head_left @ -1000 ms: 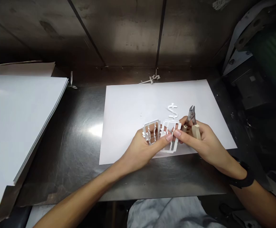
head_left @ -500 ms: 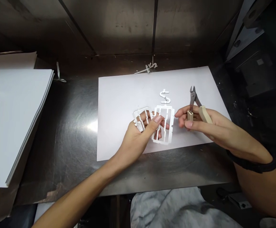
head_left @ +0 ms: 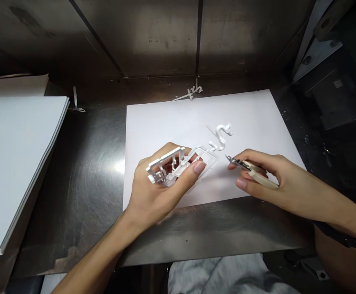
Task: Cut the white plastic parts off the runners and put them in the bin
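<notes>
My left hand is closed on a white moulded plastic frame, tilted over the paper. From the frame's far right end sticks out an S-shaped white sprue. My right hand grips a pair of side cutters with cream handles. The metal jaws point left, close to the sprue but apart from it. Fingers partly hide the cutters' handles and the middle of the plastic frame.
A white paper sheet lies on the steel bench under both hands. Cut-off sprue scraps rest behind its far edge. On the left is a stack of white sheets; a metal wall stands behind.
My left hand has turned the plastic frame from facing me to a tilt, swinging the sprue right. The cutters have gone from pointing upward to pointing left towards the sprue.
</notes>
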Tool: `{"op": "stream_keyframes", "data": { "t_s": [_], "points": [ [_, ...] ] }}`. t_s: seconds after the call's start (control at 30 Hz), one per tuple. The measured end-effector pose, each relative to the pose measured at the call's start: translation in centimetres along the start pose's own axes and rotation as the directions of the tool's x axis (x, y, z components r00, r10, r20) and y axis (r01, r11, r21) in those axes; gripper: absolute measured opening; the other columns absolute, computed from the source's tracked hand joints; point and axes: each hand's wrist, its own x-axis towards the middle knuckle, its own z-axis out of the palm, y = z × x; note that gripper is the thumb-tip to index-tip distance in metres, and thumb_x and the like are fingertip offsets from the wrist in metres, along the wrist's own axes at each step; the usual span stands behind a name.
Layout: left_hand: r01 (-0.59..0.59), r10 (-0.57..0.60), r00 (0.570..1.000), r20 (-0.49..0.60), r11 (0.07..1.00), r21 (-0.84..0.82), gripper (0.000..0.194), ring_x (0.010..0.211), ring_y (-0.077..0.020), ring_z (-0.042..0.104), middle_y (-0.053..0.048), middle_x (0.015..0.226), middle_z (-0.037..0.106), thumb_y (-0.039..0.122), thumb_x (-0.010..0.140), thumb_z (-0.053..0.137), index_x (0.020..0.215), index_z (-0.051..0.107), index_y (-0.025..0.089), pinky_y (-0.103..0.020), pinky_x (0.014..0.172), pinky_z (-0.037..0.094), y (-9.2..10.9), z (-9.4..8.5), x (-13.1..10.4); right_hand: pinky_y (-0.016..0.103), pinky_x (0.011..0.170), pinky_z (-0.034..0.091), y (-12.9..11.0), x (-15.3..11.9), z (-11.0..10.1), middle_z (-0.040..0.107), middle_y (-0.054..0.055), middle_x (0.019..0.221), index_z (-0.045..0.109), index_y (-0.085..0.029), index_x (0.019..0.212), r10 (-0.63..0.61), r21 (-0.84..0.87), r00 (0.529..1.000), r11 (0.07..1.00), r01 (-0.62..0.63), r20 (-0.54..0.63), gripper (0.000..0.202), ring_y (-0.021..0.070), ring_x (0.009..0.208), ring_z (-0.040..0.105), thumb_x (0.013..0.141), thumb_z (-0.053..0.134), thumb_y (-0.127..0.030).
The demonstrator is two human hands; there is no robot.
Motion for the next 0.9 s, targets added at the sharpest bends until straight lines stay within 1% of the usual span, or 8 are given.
{"op": "stream_keyframes", "data": {
  "t_s": [0.07, 0.13, 0.23, 0.33, 0.5, 0.67, 0.8, 0.9],
  "points": [
    [-0.039, 0.039, 0.999, 0.010, 0.999, 0.019, 0.020, 0.067, -0.0126, 0.063, 0.002, 0.083, 0.071, 0.035, 0.104, 0.084, 0.094, 0.074, 0.022, -0.026, 0.063, 0.047, -0.1, -0.1, 0.1, 0.033, 0.066, 0.039, -0.3, 0.0, 0.1, 0.056, -0.003, 0.080, 0.072, -0.028, 0.107, 0.005, -0.008, 0.999, 1.000, -0.005, 0.032, 0.029, 0.0195, 0.072, 0.050, 0.112, 0.074, -0.056],
    [-0.088, 0.087, 0.995, 0.044, 0.995, 0.036, 0.018, 0.069, -0.0123, 0.063, 0.002, 0.083, 0.072, 0.034, 0.105, 0.083, 0.095, 0.074, 0.021, -0.026, 0.064, 0.046, -0.3, -0.3, 0.3, 0.033, 0.064, 0.037, -0.6, 0.0, 0.1, 0.054, -0.003, 0.076, 0.069, -0.026, 0.099, 0.019, 0.006, 0.998, 1.000, -0.020, 0.057, 0.032, 0.0185, 0.070, 0.048, 0.113, 0.073, -0.054],
    [-0.122, 0.116, 0.987, 0.111, 0.991, 0.052, 0.019, 0.069, -0.0120, 0.064, 0.001, 0.083, 0.072, 0.030, 0.105, 0.082, 0.091, 0.074, 0.021, -0.025, 0.064, 0.045, -0.6, -0.6, 0.5, 0.033, 0.064, 0.037, -0.7, 0.0, 0.1, 0.056, -0.003, 0.077, 0.068, -0.025, 0.096, 0.046, 0.042, 0.995, 0.998, -0.050, 0.090, 0.036, 0.0192, 0.070, 0.050, 0.111, 0.075, -0.057],
    [-0.117, 0.107, 0.983, 0.151, 0.991, 0.059, 0.016, 0.068, -0.0118, 0.063, 0.001, 0.083, 0.072, 0.027, 0.104, 0.083, 0.091, 0.076, 0.021, -0.024, 0.063, 0.044, -0.7, -0.8, 0.6, 0.032, 0.064, 0.039, -0.7, -0.1, 0.1, 0.057, -0.002, 0.078, 0.071, -0.025, 0.100, 0.064, 0.066, 0.991, 0.995, -0.072, 0.116, 0.034, 0.0200, 0.072, 0.051, 0.108, 0.079, -0.058],
    [-0.042, 0.034, 0.971, 0.236, 0.999, 0.030, 0.018, 0.070, -0.0137, 0.062, 0.000, 0.082, 0.070, 0.032, 0.105, 0.082, 0.092, 0.076, 0.020, -0.024, 0.063, 0.045, -1.0, -0.6, 0.4, 0.031, 0.063, 0.042, -0.1, -0.1, 0.0, 0.064, 0.001, 0.085, 0.077, -0.026, 0.109, 0.061, 0.024, 0.990, 0.998, -0.065, 0.124, 0.031, 0.0232, 0.079, 0.057, 0.108, 0.078, -0.057],
    [0.030, -0.024, 0.961, 0.274, 0.999, -0.016, 0.025, 0.074, -0.0146, 0.062, -0.001, 0.084, 0.068, 0.037, 0.107, 0.079, 0.089, 0.076, 0.020, -0.024, 0.065, 0.044, -0.8, -0.4, 0.5, 0.032, 0.065, 0.049, 0.5, 0.0, -0.4, 0.071, 0.004, 0.091, 0.079, -0.025, 0.107, 0.025, 0.054, 0.986, 0.998, -0.034, 0.164, 0.033, 0.0276, 0.085, 0.065, 0.106, 0.082, -0.058],
    [0.167, -0.130, 0.928, 0.349, 0.983, -0.078, 0.025, 0.075, -0.0158, 0.063, 0.000, 0.083, 0.069, 0.040, 0.107, 0.078, 0.092, 0.078, 0.020, -0.023, 0.067, 0.047, -0.3, -0.6, 0.5, 0.032, 0.068, 0.050, 0.2, -0.2, -0.6, 0.069, 0.004, 0.091, 0.078, -0.024, 0.101, 0.045, 0.069, 0.967, 0.996, -0.064, 0.250, 0.039, 0.0271, 0.085, 0.064, 0.107, 0.080, -0.063],
    [0.202, -0.155, 0.910, 0.385, 0.976, -0.084, 0.024, 0.079, -0.0171, 0.066, -0.001, 0.088, 0.072, 0.039, 0.108, 0.076, 0.093, 0.078, 0.020, -0.024, 0.070, 0.048, -0.1, -0.7, 0.6, 0.031, 0.063, 0.048, -0.1, -0.3, -0.7, 0.063, 0.002, 0.084, 0.076, -0.024, 0.094, 0.063, 0.053, 0.962, 0.995, -0.080, 0.265, 0.045, 0.0244, 0.077, 0.059, 0.107, 0.079, -0.066]
  ]
}}
